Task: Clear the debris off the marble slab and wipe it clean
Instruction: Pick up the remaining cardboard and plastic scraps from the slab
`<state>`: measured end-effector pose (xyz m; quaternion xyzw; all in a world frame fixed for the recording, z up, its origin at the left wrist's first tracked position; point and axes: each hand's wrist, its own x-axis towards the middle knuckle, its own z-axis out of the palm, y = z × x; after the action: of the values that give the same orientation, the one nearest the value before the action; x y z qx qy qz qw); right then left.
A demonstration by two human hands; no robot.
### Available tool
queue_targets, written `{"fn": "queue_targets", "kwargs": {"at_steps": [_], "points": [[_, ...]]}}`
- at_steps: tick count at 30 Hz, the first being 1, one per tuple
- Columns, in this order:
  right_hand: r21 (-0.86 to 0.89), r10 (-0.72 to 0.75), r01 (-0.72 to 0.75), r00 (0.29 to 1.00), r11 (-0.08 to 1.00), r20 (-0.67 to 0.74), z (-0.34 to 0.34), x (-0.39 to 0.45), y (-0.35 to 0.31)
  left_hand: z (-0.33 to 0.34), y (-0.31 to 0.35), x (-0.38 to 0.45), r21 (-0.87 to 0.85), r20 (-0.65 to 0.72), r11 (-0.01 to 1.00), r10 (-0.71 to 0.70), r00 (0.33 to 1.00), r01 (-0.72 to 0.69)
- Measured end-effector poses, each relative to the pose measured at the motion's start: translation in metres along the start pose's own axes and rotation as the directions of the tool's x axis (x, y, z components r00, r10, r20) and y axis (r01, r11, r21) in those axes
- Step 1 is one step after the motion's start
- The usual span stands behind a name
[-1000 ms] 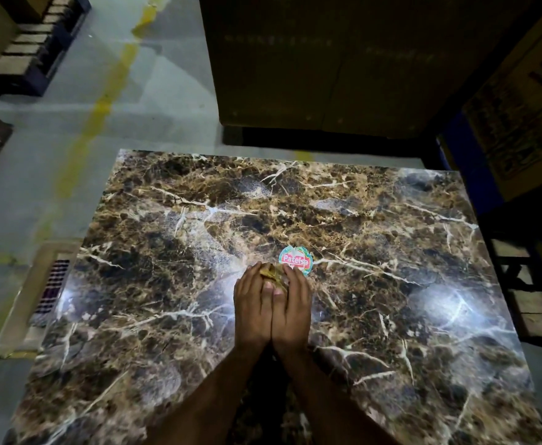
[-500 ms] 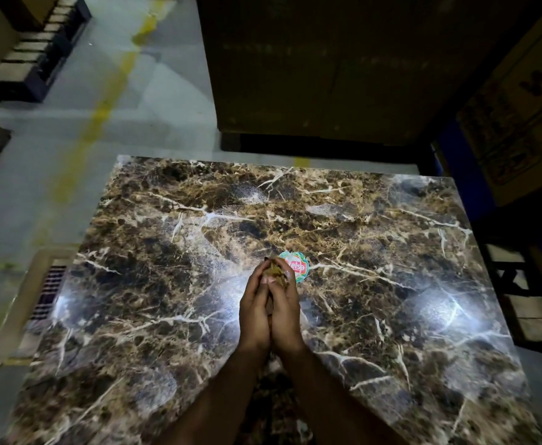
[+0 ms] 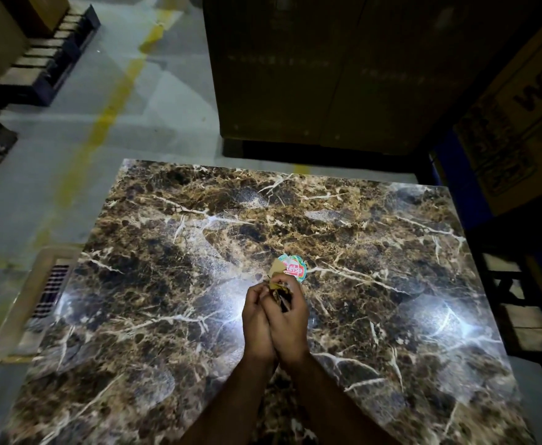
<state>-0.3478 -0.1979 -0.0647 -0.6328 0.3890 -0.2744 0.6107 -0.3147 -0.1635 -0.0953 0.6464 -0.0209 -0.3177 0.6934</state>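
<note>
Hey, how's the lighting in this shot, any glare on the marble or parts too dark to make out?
Head view: two bright glare patches on the marble slab, one left of the hands, one at far right; the big boxes behind sit in deep shadow; the hands are dim but readable, holding debris beside a round sticker; straight edges bow slightly.

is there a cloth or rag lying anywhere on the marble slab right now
No: the marble slab shows only a round sticker, while both hands gather debris scraps together.
</note>
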Motion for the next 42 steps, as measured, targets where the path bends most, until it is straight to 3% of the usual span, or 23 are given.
{"fn": "queue_targets", "kwargs": {"at_steps": [1, 3, 6, 9, 11, 13, 14, 15, 16, 18, 19, 20, 22, 24, 29, 30, 32, 36, 39, 40, 42], "points": [[0.012, 0.013, -0.013, 1.0, 1.0, -0.014, -0.003, 0.003, -0.001, 0.006, 0.009, -0.002, 0.05, -0.068, 0.998, -0.041, 0.997, 0.045], [0.06, 0.074, -0.072, 0.997, 0.996, -0.034, -0.008, 0.008, -0.006, 0.012, 0.007, -0.001, -0.02, -0.125, 0.993, -0.118, 0.985, 0.116], [0.08, 0.102, -0.094, 0.99, 0.992, -0.094, -0.018, 0.016, -0.011, 0.022, 0.012, -0.002, -0.346, -0.058, 0.91, -0.263, 0.963, 0.228], [0.063, 0.079, -0.069, 0.983, 0.996, -0.167, -0.031, 0.022, -0.017, 0.029, 0.022, -0.002, -0.39, 0.049, 0.877, -0.283, 0.958, 0.279], [0.075, 0.073, -0.057, 0.973, 0.996, -0.221, -0.043, 0.026, -0.019, 0.033, 0.027, -0.002, -0.331, 0.114, 0.904, -0.248, 0.962, 0.272], [0.07, 0.071, -0.054, 0.959, 0.996, -0.275, -0.056, 0.031, -0.02, 0.033, 0.025, 0.006, -0.012, 0.064, 0.997, -0.076, 0.995, 0.077], [0.068, 0.074, -0.056, 0.953, 0.996, -0.295, -0.062, 0.033, -0.019, 0.028, 0.022, 0.017, 0.225, 0.016, 0.972, 0.068, 0.998, -0.07], [0.075, 0.082, -0.062, 0.947, 0.995, -0.312, -0.067, 0.036, -0.018, 0.022, 0.016, 0.029, 0.485, 0.028, 0.856, 0.192, 0.981, -0.181], [0.082, 0.1, -0.077, 0.939, 0.994, -0.329, -0.07, 0.039, -0.017, 0.015, 0.015, 0.042, 0.709, 0.089, 0.654, 0.285, 0.954, -0.262], [0.106, 0.147, -0.116, 0.92, 0.988, -0.363, -0.079, 0.045, -0.016, 0.005, 0.017, 0.062, 0.904, 0.234, 0.289, 0.286, 0.929, -0.316], [0.119, 0.168, -0.133, 0.914, 0.984, -0.369, -0.084, 0.047, -0.016, 0.002, 0.02, 0.069, 0.922, 0.29, 0.186, 0.249, 0.924, -0.339], [0.129, 0.178, -0.139, 0.912, 0.982, -0.37, -0.089, 0.049, -0.018, 0.001, 0.021, 0.074, 0.921, 0.339, 0.125, 0.205, 0.918, -0.368], [0.12, 0.154, -0.117, 0.912, 0.986, -0.38, -0.096, 0.051, -0.021, 0.001, 0.024, 0.078, 0.898, 0.402, 0.118, 0.171, 0.9, -0.424], [0.119, 0.137, -0.097, 0.907, 0.988, -0.399, -0.103, 0.052, -0.025, 0.004, 0.027, 0.074, 0.903, 0.388, 0.133, 0.155, 0.908, -0.409], [0.265, 0.196, -0.076, 0.865, 0.961, -0.462, -0.108, 0.055, -0.048, 0.011, 0.027, 0.047, 0.912, 0.411, -0.022, 0.082, 0.908, -0.411], [0.291, 0.217, -0.083, 0.858, 0.953, -0.465, -0.108, 0.055, -0.051, 0.012, 0.025, 0.045, 0.914, 0.404, -0.016, 0.076, 0.911, -0.404], [0.313, 0.224, -0.08, 0.86, 0.946, -0.459, -0.105, 0.052, -0.057, 0.014, 0.028, 0.041, 0.928, 0.34, 0.131, 0.08, 0.937, -0.348], [0.317, 0.211, -0.074, 0.882, 0.945, -0.421, -0.096, 0.043, -0.065, 0.02, 0.038, 0.022, 0.768, 0.193, 0.594, 0.139, 0.971, -0.237], [0.391, 0.306, -0.151, 0.876, 0.908, -0.372, -0.086, 0.038, -0.073, 0.046, 0.052, -0.009, 0.336, 0.013, 0.942, -0.003, 1.0, -0.001], [0.4, 0.331, -0.175, 0.872, 0.9, -0.362, -0.083, 0.036, -0.072, 0.054, 0.054, -0.017, 0.136, -0.009, 0.989, -0.065, 0.998, 0.066], [0.387, 0.347, -0.203, 0.87, 0.899, -0.35, -0.076, 0.029, -0.073, 0.065, 0.06, -0.03, -0.211, -0.028, 0.964, -0.173, 0.984, 0.164]]}}
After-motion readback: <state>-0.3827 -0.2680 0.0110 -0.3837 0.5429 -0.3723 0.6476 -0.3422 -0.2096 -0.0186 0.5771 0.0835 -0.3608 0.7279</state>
